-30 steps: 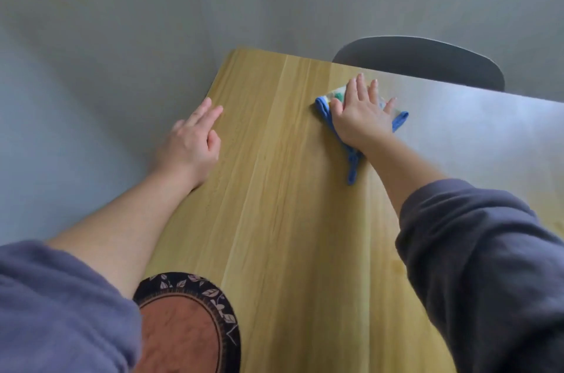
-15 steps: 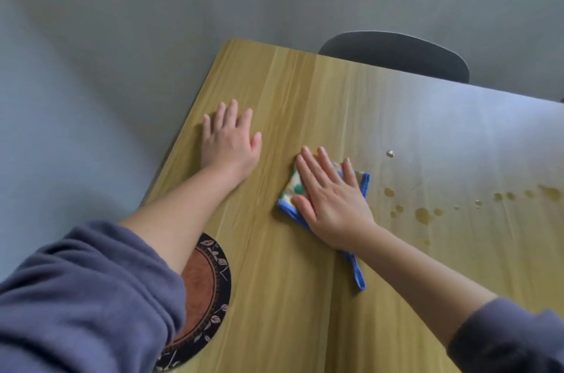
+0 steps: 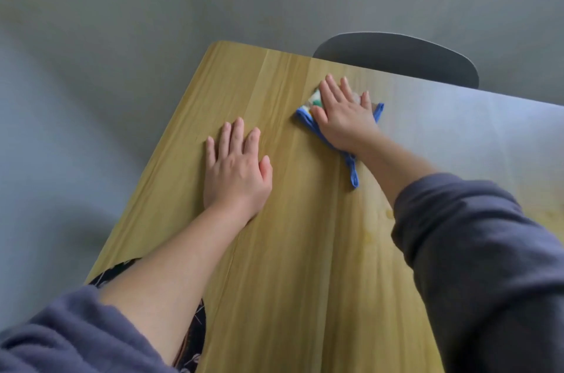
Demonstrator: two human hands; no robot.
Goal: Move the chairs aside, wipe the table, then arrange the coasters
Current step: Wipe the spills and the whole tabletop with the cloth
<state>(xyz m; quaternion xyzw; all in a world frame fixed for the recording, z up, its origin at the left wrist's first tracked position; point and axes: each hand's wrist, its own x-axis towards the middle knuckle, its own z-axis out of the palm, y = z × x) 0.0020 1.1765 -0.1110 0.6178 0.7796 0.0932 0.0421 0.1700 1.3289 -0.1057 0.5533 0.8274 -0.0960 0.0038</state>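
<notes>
One view only, from the head camera, looking down at a light wooden table with long grain lines. One cloth lies on the table near its far edge. It has a bright blue border and a pale middle with some green, and a narrow blue strip of it trails back toward the person, flat on the wood. The right hand lies flat on top of this cloth, fingers straight and a little spread, pressing it to the table and covering most of it. The left hand rests palm down on the bare wood, near the table's left edge, fingers straight and close together, holding nothing. The two hands are apart from each other. One coaster shows at the table's near left corner, round, with a dark rim carrying a pale leaf pattern; the left forearm hides most of it. One grey chair stands just behind the table's far edge. Both arms wear pushed-up grey-purple sleeves. Faint wet marks sit on the table beside the right sleeve.
</notes>
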